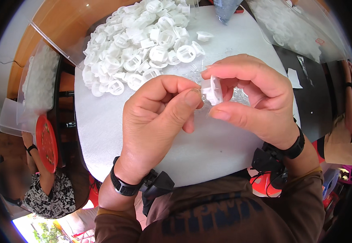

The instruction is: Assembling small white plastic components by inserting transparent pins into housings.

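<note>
Between the thumb and fingers of my right hand (261, 97) is a white round-flanged plastic part (213, 92), its disc on edge and its boxy side toward my left hand. The thumb and forefinger of my left hand (153, 117) pinch together right against that boxy side. Whatever they hold is too small and hidden to make out. Behind my hands, small thin clear plastic pieces (240, 96) lie scattered on the white padded tabletop (176, 156). A large heap of similar white plastic parts (133, 46) covers the far left of the table.
One loose white part (204, 36) lies apart from the heap. Clear bags or tubs of white pieces (287, 26) stand at the far right, others (40, 77) at the left. At left, a co-worker (48, 192) sits by a red tray (47, 141). Another person's arm (349, 97) shows at right.
</note>
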A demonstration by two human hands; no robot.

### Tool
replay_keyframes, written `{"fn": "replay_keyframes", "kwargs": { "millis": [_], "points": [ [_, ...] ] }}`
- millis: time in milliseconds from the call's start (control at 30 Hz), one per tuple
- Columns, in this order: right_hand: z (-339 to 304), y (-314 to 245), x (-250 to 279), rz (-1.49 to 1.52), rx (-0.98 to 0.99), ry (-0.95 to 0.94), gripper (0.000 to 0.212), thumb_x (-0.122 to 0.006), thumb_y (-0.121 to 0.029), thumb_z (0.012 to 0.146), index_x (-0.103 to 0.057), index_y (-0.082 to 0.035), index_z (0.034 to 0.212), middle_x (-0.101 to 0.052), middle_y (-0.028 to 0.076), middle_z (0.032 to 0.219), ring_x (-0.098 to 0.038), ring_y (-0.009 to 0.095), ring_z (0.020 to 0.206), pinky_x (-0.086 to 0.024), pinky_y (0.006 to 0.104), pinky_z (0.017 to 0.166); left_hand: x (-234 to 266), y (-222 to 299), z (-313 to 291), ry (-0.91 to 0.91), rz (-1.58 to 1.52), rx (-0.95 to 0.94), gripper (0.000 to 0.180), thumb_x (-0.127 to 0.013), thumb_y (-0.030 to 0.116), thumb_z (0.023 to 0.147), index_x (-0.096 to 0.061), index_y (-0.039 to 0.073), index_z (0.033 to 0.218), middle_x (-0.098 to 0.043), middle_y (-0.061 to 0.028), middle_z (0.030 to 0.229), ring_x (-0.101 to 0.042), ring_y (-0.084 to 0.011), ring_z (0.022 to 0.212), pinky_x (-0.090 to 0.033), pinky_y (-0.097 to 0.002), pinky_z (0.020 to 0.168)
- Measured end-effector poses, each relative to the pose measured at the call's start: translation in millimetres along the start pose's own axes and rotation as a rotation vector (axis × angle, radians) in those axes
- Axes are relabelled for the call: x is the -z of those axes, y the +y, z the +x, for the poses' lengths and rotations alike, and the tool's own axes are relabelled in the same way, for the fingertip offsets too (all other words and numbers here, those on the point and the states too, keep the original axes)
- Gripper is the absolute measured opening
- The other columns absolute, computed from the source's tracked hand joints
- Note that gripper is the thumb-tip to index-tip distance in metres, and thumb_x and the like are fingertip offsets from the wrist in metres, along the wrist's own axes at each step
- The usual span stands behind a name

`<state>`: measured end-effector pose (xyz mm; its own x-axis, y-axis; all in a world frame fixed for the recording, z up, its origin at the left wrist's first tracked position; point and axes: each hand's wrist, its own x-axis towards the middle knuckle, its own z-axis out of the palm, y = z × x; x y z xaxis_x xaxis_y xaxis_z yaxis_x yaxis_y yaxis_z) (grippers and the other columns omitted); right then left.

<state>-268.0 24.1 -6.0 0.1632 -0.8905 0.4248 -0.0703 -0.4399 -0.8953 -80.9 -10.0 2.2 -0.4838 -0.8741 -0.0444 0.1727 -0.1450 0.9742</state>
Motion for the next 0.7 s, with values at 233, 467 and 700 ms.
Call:
{"fn": "replay_keyframes", "kwargs": {
  "millis": [233, 467, 700],
  "points": [
    [-0.2, 0.0, 0.0, -0.135, 0.134, -0.012, 0.041, -0.071, 0.0, 0.068, -0.059, 0.0, 0.107, -0.057, 0.01, 0.099, -0.052, 0.013, 0.079, -0.041, 0.0241, 0.068, 0.8, -5.3, 3.7, -0.082, -0.102, 0.112, 0.012, -0.056, 0.008, 0.087, -0.057, -0.001, 0.094, -0.061, -0.0064, 0.08, -0.051, -0.0071, 0.056, -0.042, -0.0189, 0.052],
    [-0.7, -1.0, -1.9, -0.222, 0.217, 0.0, 0.04, -0.07, 0.001, 0.069, -0.06, -0.002, 0.107, -0.056, 0.009, 0.096, -0.055, 0.014, 0.079, -0.045, 0.0241, 0.067, -3.9, -3.9, 4.9, -0.096, -0.175, 0.165, 0.016, -0.054, 0.011, 0.088, -0.057, -0.001, 0.098, -0.062, -0.0068, 0.083, -0.052, -0.0074, 0.058, -0.042, -0.0197, 0.052],
    [-1.0, 1.4, -5.2, -0.177, 0.178, 0.003, 0.039, -0.069, 0.001, 0.069, -0.061, -0.006, 0.107, -0.056, 0.009, 0.095, -0.057, 0.015, 0.08, -0.046, 0.0238, 0.066, -0.9, -5.9, 6.7, -0.124, -0.196, 0.187, 0.02, -0.049, 0.012, 0.09, -0.056, -0.002, 0.103, -0.062, -0.0074, 0.086, -0.052, -0.008, 0.06, -0.042, -0.0194, 0.052]
  ]
}}
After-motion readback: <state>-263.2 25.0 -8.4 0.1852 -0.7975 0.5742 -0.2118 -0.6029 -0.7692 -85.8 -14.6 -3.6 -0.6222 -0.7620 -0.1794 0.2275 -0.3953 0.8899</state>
